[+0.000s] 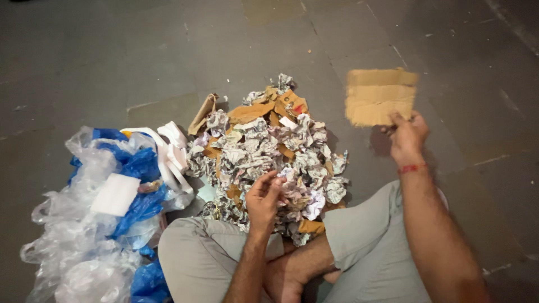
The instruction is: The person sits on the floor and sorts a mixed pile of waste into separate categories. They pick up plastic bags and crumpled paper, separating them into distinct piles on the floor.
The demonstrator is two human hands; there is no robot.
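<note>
My right hand holds up a torn flat piece of brown cardboard by its lower edge, off to the right above the floor. A red thread band circles that wrist. My left hand rests with curled fingers on the near edge of a heap of crumpled printed paper mixed with brown cardboard scraps. Whether its fingers pinch a paper ball I cannot tell. I sit cross-legged in grey trousers right behind the heap.
To the left lies a pile of clear and blue plastic bags with a white foam piece on top and white straps beside it. Grey stone floor stretches all around.
</note>
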